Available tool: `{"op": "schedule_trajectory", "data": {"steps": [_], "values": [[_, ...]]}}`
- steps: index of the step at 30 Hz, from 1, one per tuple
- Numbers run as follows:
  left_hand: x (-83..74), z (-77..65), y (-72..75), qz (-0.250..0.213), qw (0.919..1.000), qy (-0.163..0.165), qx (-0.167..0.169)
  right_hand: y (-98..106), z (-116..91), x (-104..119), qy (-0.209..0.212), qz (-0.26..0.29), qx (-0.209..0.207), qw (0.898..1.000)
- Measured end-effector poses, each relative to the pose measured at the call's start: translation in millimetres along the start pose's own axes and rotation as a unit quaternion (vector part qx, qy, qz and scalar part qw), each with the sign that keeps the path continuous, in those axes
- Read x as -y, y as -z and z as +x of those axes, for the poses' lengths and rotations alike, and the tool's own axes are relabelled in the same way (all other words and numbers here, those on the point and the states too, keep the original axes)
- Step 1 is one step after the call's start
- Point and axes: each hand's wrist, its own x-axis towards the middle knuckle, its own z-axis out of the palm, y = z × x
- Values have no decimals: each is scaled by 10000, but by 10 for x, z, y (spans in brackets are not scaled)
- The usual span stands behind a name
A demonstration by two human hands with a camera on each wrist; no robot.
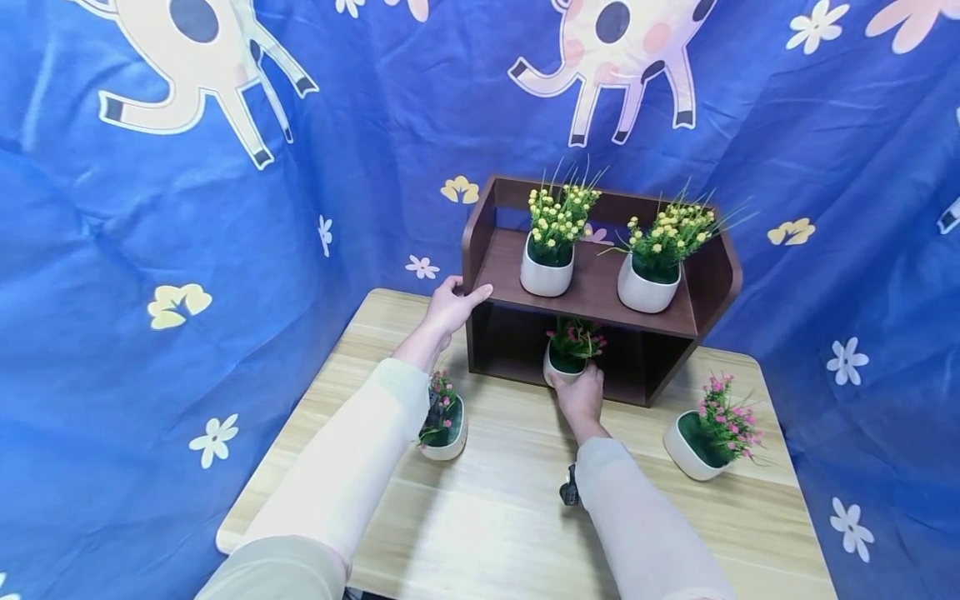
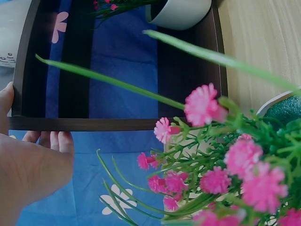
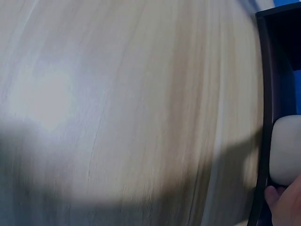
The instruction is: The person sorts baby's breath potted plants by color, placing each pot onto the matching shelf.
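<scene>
Flowerpot (image 1: 556,375), smooth, rounded, in right hand (image 1: 581,397) within boxy shelf (image 1: 594,279).

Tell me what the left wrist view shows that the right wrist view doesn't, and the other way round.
Only the left wrist view shows the left hand gripping the side of the dark brown shelf, pink flowers close up, and a white flower print on the blue cloth.

Only the right wrist view shows part of the right hand at the white pot, and bright glare on the wooden table.

Both share the shelf, the white pot in its lower compartment, the table and some blue cloth.
</scene>
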Motion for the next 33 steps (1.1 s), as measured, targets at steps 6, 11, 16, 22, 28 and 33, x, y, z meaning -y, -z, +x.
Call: {"op": "schedule_trajectory", "data": {"steps": [6,11,16,22,28,33], "values": [[-15,14,16,100,9999,13,6,-6,2,-19,-45,73,-17,10000],[-34,21,10,124,9999,50,34,78,-73,-12,-23,281,124,9995],[-29,23,11,80,9999,97,20,60,-86,-128,194,183,56,9996],[-20,17,6,73,9999,95,22,197,-223,-112,106,89,266,9995],[-7,7,9,116,9999,113,26,339,-454,-239,-15,324,436,9985],[-3,13,26,119,9999,98,19,453,-620,-448,-120,522,446,9976]]}}
